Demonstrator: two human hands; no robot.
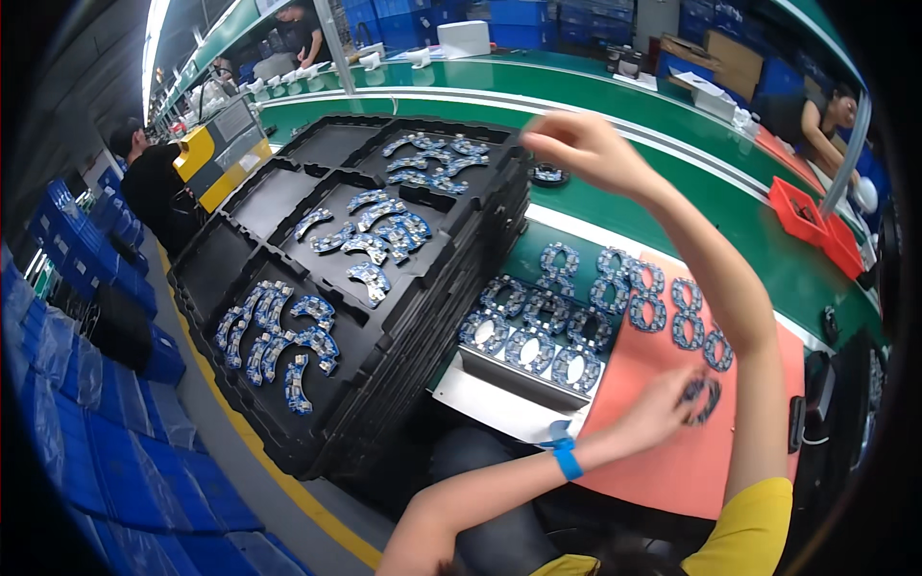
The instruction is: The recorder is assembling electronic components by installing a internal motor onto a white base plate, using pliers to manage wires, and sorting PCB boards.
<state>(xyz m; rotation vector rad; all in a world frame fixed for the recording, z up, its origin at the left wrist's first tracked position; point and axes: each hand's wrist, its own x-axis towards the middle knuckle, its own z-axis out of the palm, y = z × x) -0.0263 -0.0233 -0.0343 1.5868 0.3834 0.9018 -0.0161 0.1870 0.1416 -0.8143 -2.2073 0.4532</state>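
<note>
My left hand (663,411), with a blue band at the wrist, is closed on a ring-shaped circuit board (704,399) over a salmon-coloured mat (663,470). My right hand (588,152) is raised beside the upper right corner of a stack of black trays (331,446). Its fingers curve loosely, and nothing shows in them. Below it a dark round part (548,175) rests on the green conveyor belt (634,182). Rows of ring boards joined in figure-eight shapes (688,313) lie on the mat and beside it. Curved blue circuit boards (384,226) lie in the top tray's compartments.
A white metal box edge (499,408) stands between the trays and mat. Red bins (807,221) sit beyond the belt at right. Blue crates (115,432) line the left side. Co-workers (154,187) are at left, far back and right. A yellow machine (216,158) stands behind the trays.
</note>
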